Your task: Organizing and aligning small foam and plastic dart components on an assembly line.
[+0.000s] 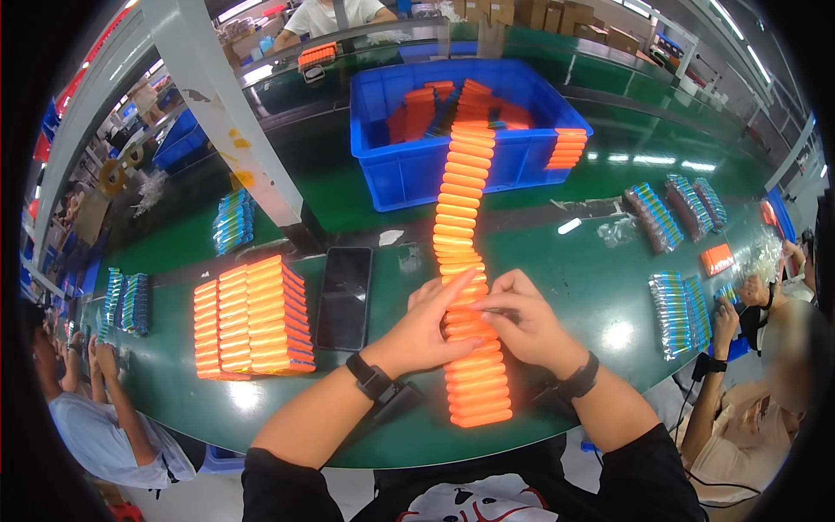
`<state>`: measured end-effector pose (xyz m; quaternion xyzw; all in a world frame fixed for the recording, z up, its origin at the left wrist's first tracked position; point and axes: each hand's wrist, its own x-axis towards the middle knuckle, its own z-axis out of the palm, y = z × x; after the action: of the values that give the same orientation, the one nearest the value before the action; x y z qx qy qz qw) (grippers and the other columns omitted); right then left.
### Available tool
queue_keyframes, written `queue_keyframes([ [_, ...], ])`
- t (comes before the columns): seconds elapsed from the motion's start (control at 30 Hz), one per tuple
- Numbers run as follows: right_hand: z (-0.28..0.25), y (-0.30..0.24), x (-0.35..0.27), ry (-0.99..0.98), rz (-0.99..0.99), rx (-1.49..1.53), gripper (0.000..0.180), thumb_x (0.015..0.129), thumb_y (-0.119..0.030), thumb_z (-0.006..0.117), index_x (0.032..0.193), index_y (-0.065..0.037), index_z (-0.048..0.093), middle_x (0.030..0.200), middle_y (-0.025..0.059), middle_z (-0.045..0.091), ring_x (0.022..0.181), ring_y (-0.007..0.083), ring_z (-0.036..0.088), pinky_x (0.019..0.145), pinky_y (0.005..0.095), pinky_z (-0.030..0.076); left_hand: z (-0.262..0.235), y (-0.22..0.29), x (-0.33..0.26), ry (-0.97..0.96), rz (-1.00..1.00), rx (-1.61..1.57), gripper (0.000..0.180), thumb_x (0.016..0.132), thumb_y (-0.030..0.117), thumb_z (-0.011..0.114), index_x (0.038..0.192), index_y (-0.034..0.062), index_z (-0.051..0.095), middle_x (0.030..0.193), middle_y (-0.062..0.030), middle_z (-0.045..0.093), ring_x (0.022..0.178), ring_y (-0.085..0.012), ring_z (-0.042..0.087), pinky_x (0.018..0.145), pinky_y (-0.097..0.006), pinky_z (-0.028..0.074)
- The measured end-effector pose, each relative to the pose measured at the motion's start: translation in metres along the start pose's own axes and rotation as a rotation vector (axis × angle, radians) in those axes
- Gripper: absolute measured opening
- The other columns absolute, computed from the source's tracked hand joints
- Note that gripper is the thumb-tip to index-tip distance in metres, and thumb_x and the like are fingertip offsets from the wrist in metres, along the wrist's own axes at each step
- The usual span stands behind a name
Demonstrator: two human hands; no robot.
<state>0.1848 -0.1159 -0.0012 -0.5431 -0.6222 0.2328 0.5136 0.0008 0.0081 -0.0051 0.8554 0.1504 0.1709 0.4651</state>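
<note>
Both hands (474, 326) (fingers pinching) grip the orange row (465, 261), running lengthwise away.

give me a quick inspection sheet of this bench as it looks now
surface: glossy green table, lamp glare on it
job's things: long row of orange packs running from the blue crate toward the person; both hands on it
clutter: stacked orange packs, black phone, blue-striped bundles, torn plastic scraps
grippers: left hand and right hand pressing the row's sides, each with a black wrist strap
cables: nothing seen
surroundings: co-workers' hands at both table ends, a grey post, cardboard boxes behind
</note>
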Motion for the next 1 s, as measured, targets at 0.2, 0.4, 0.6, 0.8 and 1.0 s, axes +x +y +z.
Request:
queue_keyframes([
  [0.2, 0.001, -0.005, 0.002, -0.04, 0.023, -0.145, 0.024, 0.088, 0.001, 0.07, 0.108, -0.011, 0.075, 0.104, 0.0075, 0.049, 0.099, 0.0227, 0.052, 0.083, 0.0321, 0.048, -0.003, 0.0, -0.001, -0.025, 0.01, 0.032, 0.097, 0.079, 0.028, 0.083, 0.159, 0.0118, 0.031, 0.147, -0.0142, 0.049, 0.137, -0.0321, 0.039, 0.118, -0.046, 0.024],
  [0.4, -0.01, -0.008, -0.001, -0.055, 0.039, -0.183, 0.024, 0.086, 0.0, 0.071, 0.107, -0.012, 0.076, 0.102, 0.0076, 0.05, 0.1, 0.0242, 0.052, 0.084, 0.0337, 0.047, 0.004, -0.004, -0.001, 0.036, 0.06, 0.016, 0.096, 0.078, 0.032, 0.082, 0.159, 0.0126, 0.032, 0.143, -0.0154, 0.051, 0.135, -0.0367, 0.039, 0.115, -0.047, 0.026],
  [0.6, 0.002, -0.005, 0.001, -0.075, 0.045, -0.121, 0.024, 0.087, -0.001, 0.071, 0.108, -0.012, 0.076, 0.103, 0.008, 0.052, 0.1, 0.0252, 0.052, 0.084, 0.0332, 0.046, 0.001, -0.002, 0.001, -0.011, 0.036, 0.031, 0.099, 0.078, 0.032, 0.082, 0.16, 0.0126, 0.029, 0.149, -0.0163, 0.047, 0.14, -0.0411, 0.034, 0.117, -0.049, 0.025],
  [0.8, -0.011, -0.002, -0.002, -0.019, 0.007, -0.248, 0.022, 0.088, -0.003, 0.071, 0.107, -0.012, 0.075, 0.101, 0.0085, 0.054, 0.099, 0.0252, 0.053, 0.084, 0.0332, 0.046, 0.0, -0.002, 0.0, -0.015, 0.004, 0.011, 0.102, 0.078, 0.031, 0.083, 0.161, 0.013, 0.027, 0.147, -0.0172, 0.048, 0.14, -0.0412, 0.032, 0.116, -0.049, 0.028],
  [1.0, -0.017, -0.008, -0.005, 0.037, 0.151, 0.0, 0.017, 0.09, -0.004, 0.069, 0.106, -0.009, 0.074, 0.1, 0.0085, 0.055, 0.098, 0.0262, 0.054, 0.086, 0.0344, 0.047, -0.001, -0.002, -0.001, -0.011, -0.016, -0.116, 0.103, 0.077, 0.028, 0.084, 0.161, 0.0126, 0.026, 0.148, -0.0195, 0.044, 0.142, -0.04, 0.029, 0.117, -0.049, 0.027],
])
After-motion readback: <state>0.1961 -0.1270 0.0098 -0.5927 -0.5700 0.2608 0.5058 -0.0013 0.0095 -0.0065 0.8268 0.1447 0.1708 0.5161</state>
